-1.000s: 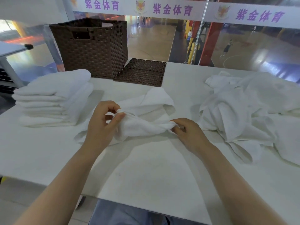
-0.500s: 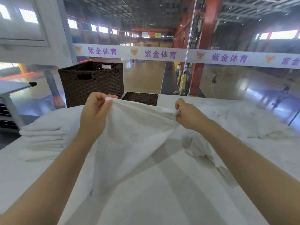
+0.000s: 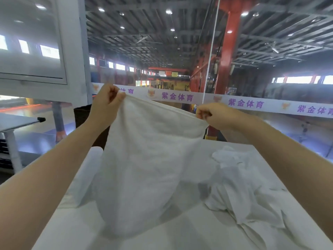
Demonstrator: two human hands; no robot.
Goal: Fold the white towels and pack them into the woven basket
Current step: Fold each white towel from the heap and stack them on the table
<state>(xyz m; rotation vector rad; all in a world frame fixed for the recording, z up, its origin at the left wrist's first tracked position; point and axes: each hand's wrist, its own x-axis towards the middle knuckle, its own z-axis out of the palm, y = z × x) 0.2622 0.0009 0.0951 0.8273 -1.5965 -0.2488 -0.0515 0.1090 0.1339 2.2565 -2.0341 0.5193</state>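
Hands, left hand (image 3: 106,103) and right hand (image 3: 214,115), pinch the towel (image 3: 144,168) above the table (image 3: 189,235); loose pinches could drop it.

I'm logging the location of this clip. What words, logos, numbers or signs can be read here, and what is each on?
"紫金体育" in purple on the white banner along the glass, repeated several times; the leftmost copy is partly hidden by the left hand.
Shield-like emblems between the repeats: too blurred to read.
"24" on a far sign in the hall, faint.
Towel, table, basket: no text visible.
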